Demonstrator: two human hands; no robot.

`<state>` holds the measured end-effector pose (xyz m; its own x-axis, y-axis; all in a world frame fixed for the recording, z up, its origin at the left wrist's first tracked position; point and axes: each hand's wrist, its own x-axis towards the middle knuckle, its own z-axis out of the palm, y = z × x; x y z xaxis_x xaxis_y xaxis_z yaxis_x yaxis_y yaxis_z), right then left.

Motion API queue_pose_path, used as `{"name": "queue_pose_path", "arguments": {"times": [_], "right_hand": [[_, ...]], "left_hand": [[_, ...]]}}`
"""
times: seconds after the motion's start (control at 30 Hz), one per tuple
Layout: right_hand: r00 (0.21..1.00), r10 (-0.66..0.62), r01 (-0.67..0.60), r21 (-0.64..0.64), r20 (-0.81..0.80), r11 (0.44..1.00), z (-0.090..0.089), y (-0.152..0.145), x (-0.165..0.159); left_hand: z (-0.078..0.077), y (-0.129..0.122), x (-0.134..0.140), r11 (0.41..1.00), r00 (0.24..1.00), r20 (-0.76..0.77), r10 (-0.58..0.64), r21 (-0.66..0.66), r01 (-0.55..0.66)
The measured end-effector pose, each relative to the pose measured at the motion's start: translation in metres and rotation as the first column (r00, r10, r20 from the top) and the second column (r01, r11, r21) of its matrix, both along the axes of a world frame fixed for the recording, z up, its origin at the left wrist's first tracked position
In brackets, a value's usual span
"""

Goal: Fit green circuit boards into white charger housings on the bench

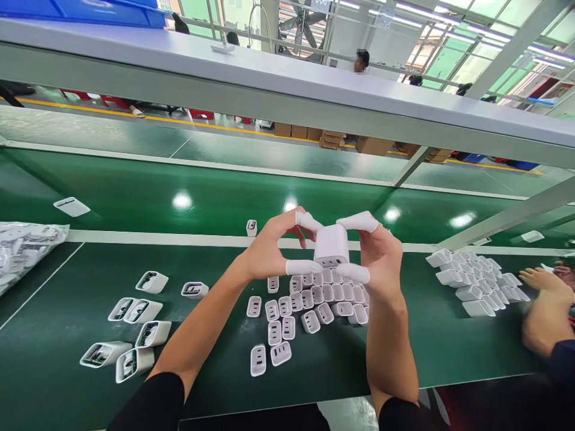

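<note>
Between my two hands, raised over the green table, is a white charger block (331,244) with small port slots along its lower face. My left hand (278,245) pinches its left side with thumb and finger, both in white finger covers. On the opposite side my right hand (375,248) grips it the same way, also with covered fingertips. Below them many white charger housings (311,321) stand in a cluster, port slots facing up. Left of my left forearm lie several open housings (130,364) with circuit parts showing inside.
A co-worker's hands (545,287) are at the right edge, beside another group of white housings (480,281). At far left lies a clear plastic bag (27,251) of white parts. A shelf (287,84) crosses above the table, with a blue bin (81,13) on it.
</note>
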<state>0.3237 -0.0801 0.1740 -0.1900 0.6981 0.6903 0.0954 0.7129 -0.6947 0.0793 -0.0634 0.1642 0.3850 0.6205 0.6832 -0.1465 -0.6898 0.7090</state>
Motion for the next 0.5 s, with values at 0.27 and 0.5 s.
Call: {"name": "queue_pose_path", "arguments": {"times": [0.27, 0.5], "right_hand": [[0.996, 0.06, -0.074, -0.25, -0.063, 0.965, 0.002, 0.01, -0.006], [0.997, 0.075, -0.075, -0.246, -0.008, 0.966, -0.001, 0.011, -0.005]], "left_hand": [[-0.02, -0.008, 0.038, 0.969, 0.958, 0.271, 0.098, -0.246, -0.03], [-0.027, -0.011, 0.049, 0.952, 0.943, 0.289, 0.164, -0.295, -0.075]]}}
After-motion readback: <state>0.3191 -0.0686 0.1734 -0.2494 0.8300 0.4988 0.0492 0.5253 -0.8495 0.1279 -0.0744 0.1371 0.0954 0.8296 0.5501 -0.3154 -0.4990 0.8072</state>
